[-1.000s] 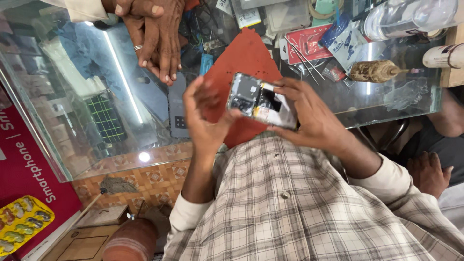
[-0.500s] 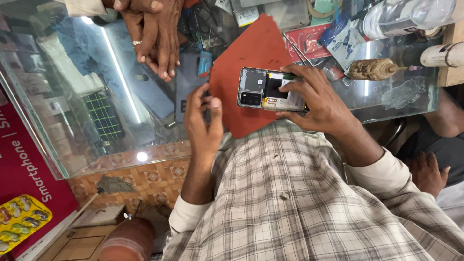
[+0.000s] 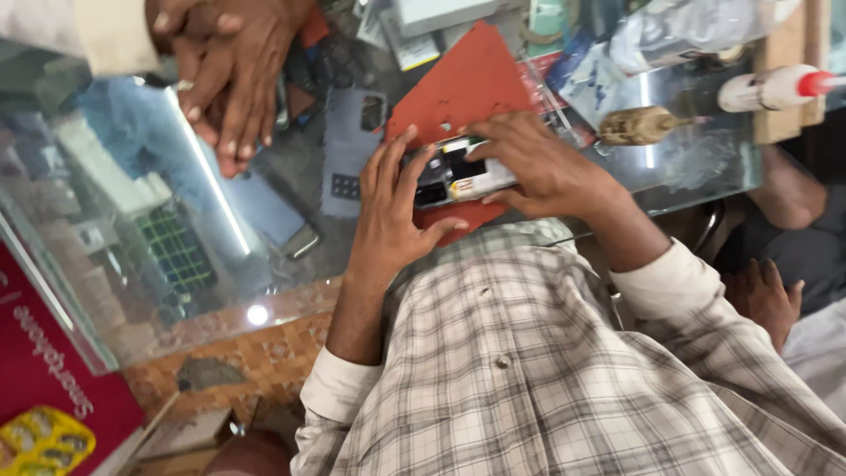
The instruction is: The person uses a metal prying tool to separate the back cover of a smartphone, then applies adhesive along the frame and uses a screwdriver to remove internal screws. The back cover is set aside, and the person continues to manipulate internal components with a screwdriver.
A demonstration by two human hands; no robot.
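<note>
From here I see my left hand [image 3: 388, 216] and right hand [image 3: 538, 167] meeting over an opened smartphone with its back cover off and dark inner parts exposed [image 3: 458, 176]. The right hand is grasping the phone from the 3 o'clock side, fingers curled over its top edge. The left hand has its fingers spread and lightly bent, fingertips touching the phone's left end at 9 o'clock; I read it as pressing against the phone rather than clenched around it. The phone sits just above a red rubbery work mat [image 3: 467, 84], which lies on the glass-topped bench [image 3: 687, 167] and reaches away toward 12 o'clock.

Just beside the left hand, at 10 o'clock, a grey phone back cover with a camera cut-out [image 3: 352, 141] lies flat on the glass. Farther out at 9 o'clock a blue-grey smartphone [image 3: 264, 211] lies on the bench, and above it another person's clasped hands [image 3: 225, 79] rest on the glass, well apart from mine. At 2 o'clock from the right hand lies a brown-coated stubby tool with a thin tip [image 3: 643, 125], and beyond it a white glue bottle with a red cap [image 3: 775, 88] on its side. My checked shirt fills the lower view.
</note>
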